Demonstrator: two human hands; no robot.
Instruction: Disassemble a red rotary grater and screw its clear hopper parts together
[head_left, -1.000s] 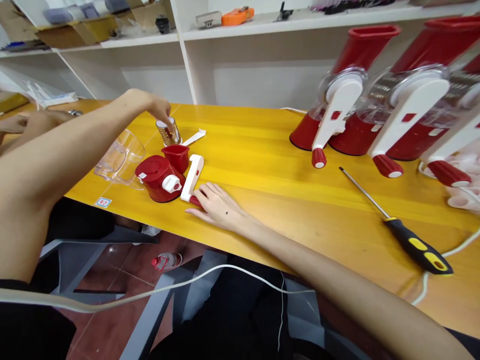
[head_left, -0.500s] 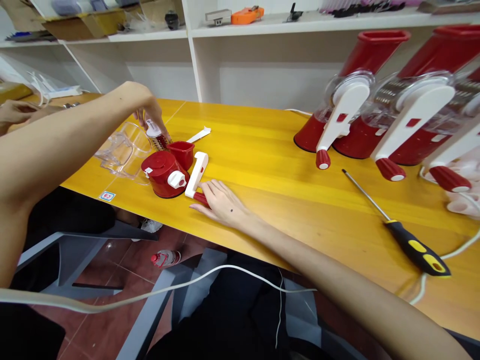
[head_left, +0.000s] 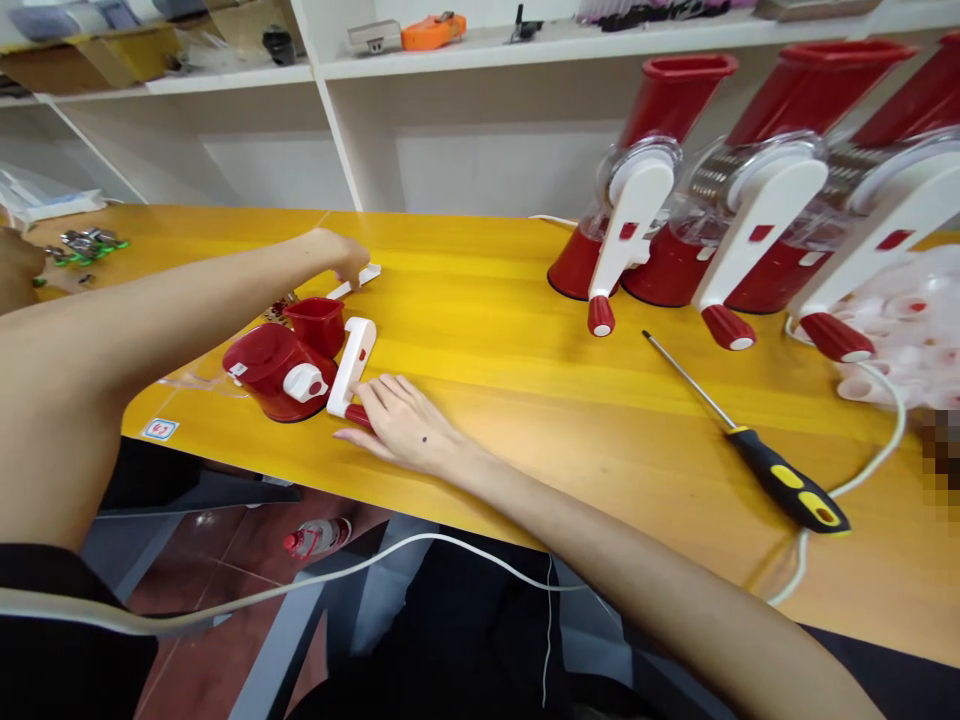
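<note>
My left hand (head_left: 349, 258) reaches across the table, its bent fingertips pinched at a white plastic strip (head_left: 341, 292); the hand hides part of the strip. My right hand (head_left: 405, 425) lies palm down, fingers stretched and thumb apart, over the red grip of a white crank handle (head_left: 352, 365). Left of the crank stands a red grater base (head_left: 274, 370) with a white knob (head_left: 304, 383). Behind it is a red hopper (head_left: 319, 325). A metal grater drum (head_left: 279, 308) shows partly between hopper and left forearm. That forearm mostly covers a clear plastic housing (head_left: 199, 382).
Several assembled rotary graters (head_left: 637, 200) stand at the right. A screwdriver (head_left: 780, 480) lies before them beside a white cable (head_left: 892, 440) and pale plastic parts (head_left: 900, 320). Small metal parts (head_left: 94, 240) and another person's hand (head_left: 19, 262) are at far left. White shelving (head_left: 480, 60) borders the back.
My left hand has let go of the grater drum and moved right to the white strip. The right hand stays at the crank. The view has turned to the right.
</note>
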